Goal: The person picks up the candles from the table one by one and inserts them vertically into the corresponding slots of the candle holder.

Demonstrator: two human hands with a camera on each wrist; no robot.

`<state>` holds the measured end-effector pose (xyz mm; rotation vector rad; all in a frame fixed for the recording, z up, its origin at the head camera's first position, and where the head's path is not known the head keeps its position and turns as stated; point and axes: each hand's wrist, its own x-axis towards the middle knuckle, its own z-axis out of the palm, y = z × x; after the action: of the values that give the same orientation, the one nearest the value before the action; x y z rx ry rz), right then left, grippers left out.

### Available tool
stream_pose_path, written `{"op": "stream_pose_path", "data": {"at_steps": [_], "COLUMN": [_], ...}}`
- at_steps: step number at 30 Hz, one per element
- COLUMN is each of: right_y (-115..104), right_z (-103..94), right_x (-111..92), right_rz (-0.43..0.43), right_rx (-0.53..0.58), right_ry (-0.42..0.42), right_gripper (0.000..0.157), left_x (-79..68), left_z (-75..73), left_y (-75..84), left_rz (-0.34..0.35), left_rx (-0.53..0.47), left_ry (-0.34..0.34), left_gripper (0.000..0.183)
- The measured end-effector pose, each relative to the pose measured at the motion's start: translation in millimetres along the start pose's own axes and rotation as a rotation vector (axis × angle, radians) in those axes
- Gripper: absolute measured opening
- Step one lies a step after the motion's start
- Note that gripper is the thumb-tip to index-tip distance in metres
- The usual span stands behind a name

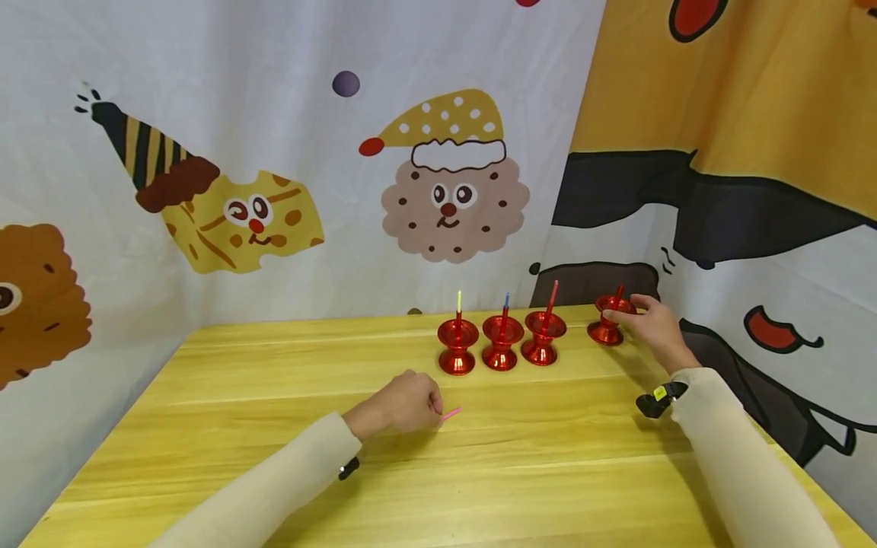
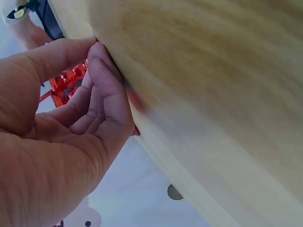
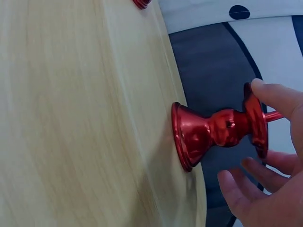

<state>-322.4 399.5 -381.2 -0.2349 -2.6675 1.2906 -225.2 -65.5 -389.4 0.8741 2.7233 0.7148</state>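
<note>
My left hand [image 1: 406, 401] is low over the middle of the table, pinching a thin pink candle [image 1: 452, 412] whose end sticks out to the right. In the left wrist view the curled fingers [image 2: 111, 90] hide most of it. At the far right, my right hand [image 1: 655, 329] grips the dish rim of a shiny red candle holder [image 3: 191, 135] between thumb and fingers. That holder stands upright on its base, with a red stem [image 1: 619, 295] rising from its dish.
Left of it stand three matching holders in a row, bearing a yellow candle [image 1: 459, 301], a blue candle [image 1: 506, 303] and a red candle [image 1: 552, 297]. The wooden table [image 1: 274, 380] ends at a cartoon-printed curtain [image 1: 288, 91] behind and beside it.
</note>
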Motion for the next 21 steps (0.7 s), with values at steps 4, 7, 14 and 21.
{"op": "stream_pose_path", "data": {"at_steps": [4, 7, 14, 21], "right_y": [0.6, 0.4, -2.3, -6.9], "right_z": [3.9, 5.5, 6.7, 3.5], "right_x": [2.5, 3.1, 0.4, -6.5], "right_rz": [0.007, 0.007, -0.008, -0.043], "right_rx": [-0.026, -0.060, -0.085, -0.120], "right_ry": [-0.014, -0.010, -0.017, -0.087], "right_gripper": [0.108, 0.106, 0.103, 0.103], "left_x": [2.6, 4.2, 5.5, 4.1], "left_z": [1.3, 2.0, 1.7, 0.3], "left_y": [1.8, 2.9, 2.2, -3.8], "left_rz": [-0.014, -0.022, -0.035, -0.007], "left_rx": [0.004, 0.001, -0.002, -0.066], "left_ry": [-0.010, -0.022, -0.032, -0.024], "left_gripper": [0.013, 0.018, 0.022, 0.016]}}
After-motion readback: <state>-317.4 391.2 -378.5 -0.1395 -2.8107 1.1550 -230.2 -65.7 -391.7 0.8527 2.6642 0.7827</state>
